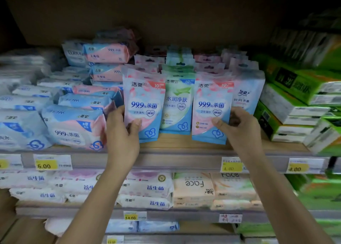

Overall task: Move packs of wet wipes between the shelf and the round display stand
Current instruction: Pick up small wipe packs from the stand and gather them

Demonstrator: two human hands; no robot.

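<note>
Room: dim shop aisle, stocked tiers above and below.
Shelf [184, 147]: wooden board with grey front rail; yellow price tags [46, 164] clipped along the rail.
Green tissue packs [295, 96]: stacked at the shelf's right end.
Large wipe packs [73, 127]: piled flat at the left.
Left pink pack [144, 103]: upright at shelf front, beside a green pack [178, 103].
Right pink pack [212, 107]: upright, just right of the green pack.
Left hand [121, 133]: closed on left pink pack's lower edge.
Right hand [238, 127]: closed on right pink pack's lower corner.

Pink wipes pack [144, 105] reads "99.9%", peach pack [193, 186] "Face", yellow price tag [46, 164] "6.00".
</note>
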